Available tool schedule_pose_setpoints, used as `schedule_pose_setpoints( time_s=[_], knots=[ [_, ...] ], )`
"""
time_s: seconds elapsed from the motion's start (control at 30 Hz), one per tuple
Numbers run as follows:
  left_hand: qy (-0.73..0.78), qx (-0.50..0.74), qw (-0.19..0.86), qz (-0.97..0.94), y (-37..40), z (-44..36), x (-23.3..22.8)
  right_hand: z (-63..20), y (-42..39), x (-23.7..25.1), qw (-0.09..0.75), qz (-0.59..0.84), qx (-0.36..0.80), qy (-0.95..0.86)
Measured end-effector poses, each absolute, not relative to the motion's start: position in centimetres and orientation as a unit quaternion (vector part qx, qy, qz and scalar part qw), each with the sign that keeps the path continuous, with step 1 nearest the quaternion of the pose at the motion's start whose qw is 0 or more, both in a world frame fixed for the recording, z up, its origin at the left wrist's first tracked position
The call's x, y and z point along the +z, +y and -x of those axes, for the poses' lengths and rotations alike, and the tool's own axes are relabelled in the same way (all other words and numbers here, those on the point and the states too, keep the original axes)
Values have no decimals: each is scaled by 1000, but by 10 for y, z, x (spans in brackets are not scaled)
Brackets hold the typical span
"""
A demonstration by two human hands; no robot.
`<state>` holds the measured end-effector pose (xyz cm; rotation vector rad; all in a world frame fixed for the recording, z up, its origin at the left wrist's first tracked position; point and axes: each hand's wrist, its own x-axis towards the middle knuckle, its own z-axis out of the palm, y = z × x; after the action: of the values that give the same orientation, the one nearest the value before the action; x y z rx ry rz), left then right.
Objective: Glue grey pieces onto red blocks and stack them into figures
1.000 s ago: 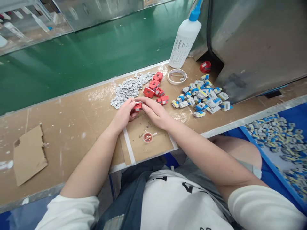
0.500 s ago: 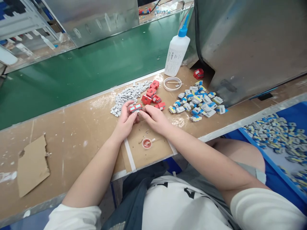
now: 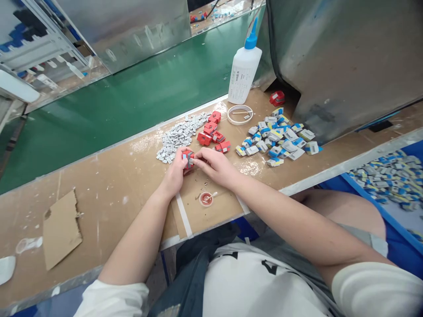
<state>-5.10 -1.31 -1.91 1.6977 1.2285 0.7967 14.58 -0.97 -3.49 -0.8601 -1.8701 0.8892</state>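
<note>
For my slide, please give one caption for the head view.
Both hands, left hand and right hand, hold a small red part above the bench, between grey pieces and blue-white pieces.

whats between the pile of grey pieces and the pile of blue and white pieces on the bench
In the head view, a cluster of loose red blocks lies between the grey pieces and the blue and white pieces, on the brown bench.
</note>
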Motion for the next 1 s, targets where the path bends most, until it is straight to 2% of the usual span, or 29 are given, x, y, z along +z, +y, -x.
schedule_pose_setpoints(
  time_s=[0.3,0.53,0.83,1.0],
  knots=[
    [499,379,455,-633,-18,39,-14,-144,-18,-31,369,381,241,-813],
    [504,367,383,-682,-18,38,-10,-140,-22,-34,340,385,224,-828],
    [477,404,339,-703,-19,45,-17,-140,-26,-27,270,394,125,-870],
    [482,391,328,-712,-21,44,-17,-141,-26,-25,236,404,119,-876]
  ],
)
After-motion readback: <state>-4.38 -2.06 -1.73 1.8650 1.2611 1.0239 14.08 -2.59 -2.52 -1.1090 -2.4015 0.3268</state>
